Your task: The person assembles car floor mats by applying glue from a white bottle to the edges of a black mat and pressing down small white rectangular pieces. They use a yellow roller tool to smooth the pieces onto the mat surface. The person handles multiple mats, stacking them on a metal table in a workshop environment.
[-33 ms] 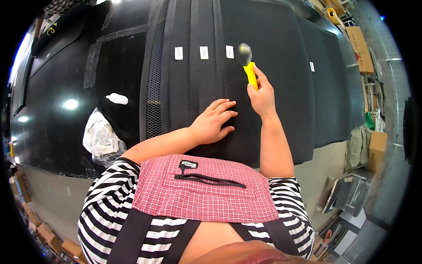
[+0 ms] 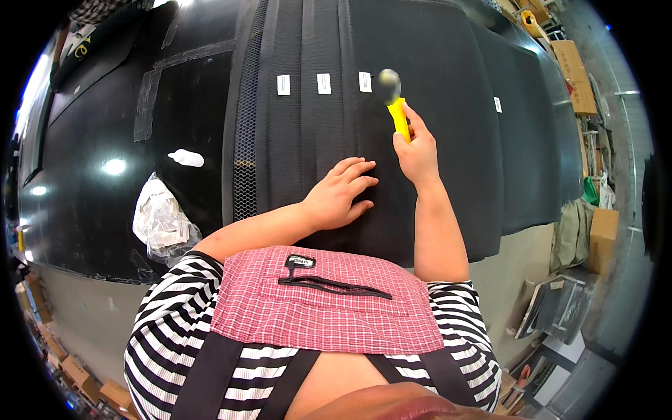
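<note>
My right hand (image 2: 418, 150) is closed round the yellow handle of a hand tool (image 2: 399, 120). The tool's round, shiny grey head is blurred, so its exact kind is not clear; it sits over the dark mat, just right of a small white label (image 2: 365, 82). My left hand (image 2: 341, 194) lies flat on the black ribbed mats (image 2: 322, 133), fingers spread, holding nothing. Two more white labels, one (image 2: 323, 84) in the middle and one (image 2: 283, 85) at the left, form a row with the first across the layered mats.
Left of the mats, a white bottle (image 2: 186, 157) lies on the black table (image 2: 91, 210), near a clear plastic bag (image 2: 161, 220) of white pieces. A strip of black mesh (image 2: 246, 140) edges the mats. Cardboard boxes (image 2: 603, 234) stand on the right.
</note>
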`<state>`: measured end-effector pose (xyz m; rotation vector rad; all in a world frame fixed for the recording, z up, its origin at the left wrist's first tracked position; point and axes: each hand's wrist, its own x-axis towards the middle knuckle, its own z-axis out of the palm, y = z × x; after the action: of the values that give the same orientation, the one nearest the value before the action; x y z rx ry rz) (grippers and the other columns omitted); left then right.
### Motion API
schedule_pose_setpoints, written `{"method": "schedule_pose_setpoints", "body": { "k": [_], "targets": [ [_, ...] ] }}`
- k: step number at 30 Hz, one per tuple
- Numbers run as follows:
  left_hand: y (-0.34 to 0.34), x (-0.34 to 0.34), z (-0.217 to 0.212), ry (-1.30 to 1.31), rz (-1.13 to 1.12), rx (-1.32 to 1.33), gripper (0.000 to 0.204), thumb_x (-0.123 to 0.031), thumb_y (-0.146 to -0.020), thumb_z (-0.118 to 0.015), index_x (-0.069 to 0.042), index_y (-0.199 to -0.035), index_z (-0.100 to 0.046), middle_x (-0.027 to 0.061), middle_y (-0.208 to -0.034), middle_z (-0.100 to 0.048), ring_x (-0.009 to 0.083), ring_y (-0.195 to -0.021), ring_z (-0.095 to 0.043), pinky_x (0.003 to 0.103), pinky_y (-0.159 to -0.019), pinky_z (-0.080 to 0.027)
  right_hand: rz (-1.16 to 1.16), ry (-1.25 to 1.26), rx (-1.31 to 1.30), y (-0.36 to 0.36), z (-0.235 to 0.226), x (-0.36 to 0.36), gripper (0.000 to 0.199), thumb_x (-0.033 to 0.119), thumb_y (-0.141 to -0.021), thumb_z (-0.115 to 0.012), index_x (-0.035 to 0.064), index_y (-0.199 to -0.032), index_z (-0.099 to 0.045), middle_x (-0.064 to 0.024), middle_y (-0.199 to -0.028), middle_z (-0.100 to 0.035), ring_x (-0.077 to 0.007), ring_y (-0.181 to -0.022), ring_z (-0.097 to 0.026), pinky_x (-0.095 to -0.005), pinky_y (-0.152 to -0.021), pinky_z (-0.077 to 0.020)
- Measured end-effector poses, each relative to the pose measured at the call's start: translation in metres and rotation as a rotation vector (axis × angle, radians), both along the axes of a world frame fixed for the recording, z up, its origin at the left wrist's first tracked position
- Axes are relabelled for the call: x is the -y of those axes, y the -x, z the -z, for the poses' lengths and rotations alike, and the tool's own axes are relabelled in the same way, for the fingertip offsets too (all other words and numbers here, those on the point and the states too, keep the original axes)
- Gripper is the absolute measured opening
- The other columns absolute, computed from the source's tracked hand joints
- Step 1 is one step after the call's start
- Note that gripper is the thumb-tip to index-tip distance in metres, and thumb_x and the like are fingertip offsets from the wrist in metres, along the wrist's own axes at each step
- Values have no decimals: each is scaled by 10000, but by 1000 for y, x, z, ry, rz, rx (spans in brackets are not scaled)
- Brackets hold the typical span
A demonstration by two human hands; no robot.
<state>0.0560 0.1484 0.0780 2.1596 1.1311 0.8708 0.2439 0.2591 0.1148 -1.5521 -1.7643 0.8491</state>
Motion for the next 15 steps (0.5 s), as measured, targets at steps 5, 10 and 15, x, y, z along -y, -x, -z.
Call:
{"method": "schedule_pose_setpoints", "body": {
  "k": [5,10,15],
  "targets": [
    [-2,1,3,-29,3,-49,434,-193,-831,-770,-76,-1229,-642,154,-1474,-475,363,-1400,-400,460,-1154,-368,-39,-31,-10,10,-1,-2,516,110,-869,-591,55,-1382,-588,-199,-1255,-673,-346,-1138,-657,-385,-998,-498],
    [-3,1,1,-42,2,-39,437,-192,-820,-776,-78,-1220,-644,152,-1467,-484,365,-1390,-413,459,-1143,-381,-69,-58,176,18,1,-2,495,164,-864,-582,70,-1348,-615,-209,-1176,-683,-389,-1083,-652,-446,-964,-512],
    [-3,1,2,-54,-2,-40,424,-188,-819,-775,-76,-1208,-651,153,-1462,-489,363,-1386,-418,457,-1140,-385,-137,-107,411,23,-7,-14,515,157,-854,-564,88,-1364,-604,-199,-1093,-688,-387,-1030,-657,-460,-925,-521]
  ]
}}
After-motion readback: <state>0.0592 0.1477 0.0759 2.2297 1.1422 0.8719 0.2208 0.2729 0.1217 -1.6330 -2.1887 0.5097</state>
